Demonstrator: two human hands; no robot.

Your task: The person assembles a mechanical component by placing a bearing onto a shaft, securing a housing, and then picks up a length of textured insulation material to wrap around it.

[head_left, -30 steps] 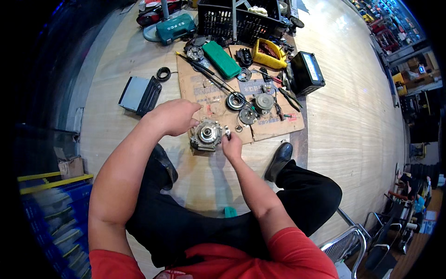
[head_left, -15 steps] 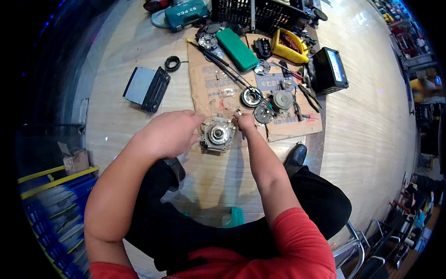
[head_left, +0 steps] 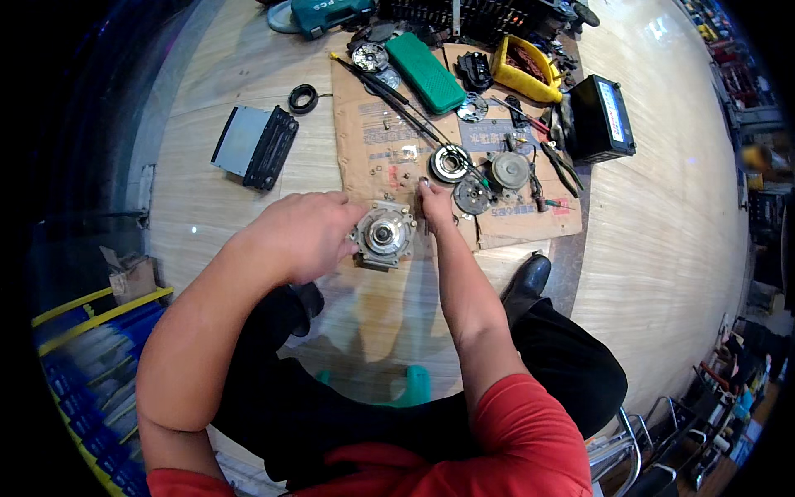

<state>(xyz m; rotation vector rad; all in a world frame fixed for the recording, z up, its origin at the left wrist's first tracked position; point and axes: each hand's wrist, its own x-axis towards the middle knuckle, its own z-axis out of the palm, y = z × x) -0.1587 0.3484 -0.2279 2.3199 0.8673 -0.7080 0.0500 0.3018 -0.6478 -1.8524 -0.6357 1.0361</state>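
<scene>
Head view: A round metal housing (head_left: 383,234) lies face up at the near left corner of the cardboard sheet (head_left: 364,149), which is spread on the floor (head_left: 654,248). A raised hub stands at its centre, and bolts show along its right rim. The left hand (head_left: 317,228) is against the left side of the housing, fingers and thumb bent towards its rim; whether they are closed on it cannot be told. The right hand (head_left: 436,209) is just beside the housing's right side, clenched around a small metal tool (head_left: 424,181), mostly hidden by the hand, its type not identifiable.

Right of the right hand, near the cardboard's near edge, lie a perforated disc (head_left: 473,197), a black pulley ring (head_left: 442,172) and a round grey component (head_left: 508,171). Pliers (head_left: 566,171) lie at the right edge. A green case (head_left: 426,73) rests slantwise towards the far edge, with a yellow tub (head_left: 553,89) at the far right corner. A black battery (head_left: 590,124) stands beyond the right edge. Beyond the left edge, on the floor, are a grey and black boxed unit (head_left: 248,142) and a black ring (head_left: 294,100).
</scene>
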